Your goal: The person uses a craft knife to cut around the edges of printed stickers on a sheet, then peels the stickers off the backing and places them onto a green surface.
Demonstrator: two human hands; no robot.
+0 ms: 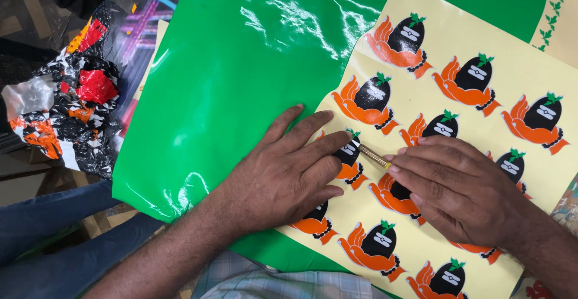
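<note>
The left hand [283, 175] lies flat, open, pinning the sticker sheet [481, 124]; the right hand [457, 194] grips a craft knife [373, 156]. Best kept shallow, steady.

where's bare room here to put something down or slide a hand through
The widest bare patch is the glossy green sheet, between the crumpled scrap pile and the pale yellow sticker sheet. The sticker sheet is crowded: prints throughout, left hand pressing one, right hand holding a thin gold tool.
</note>
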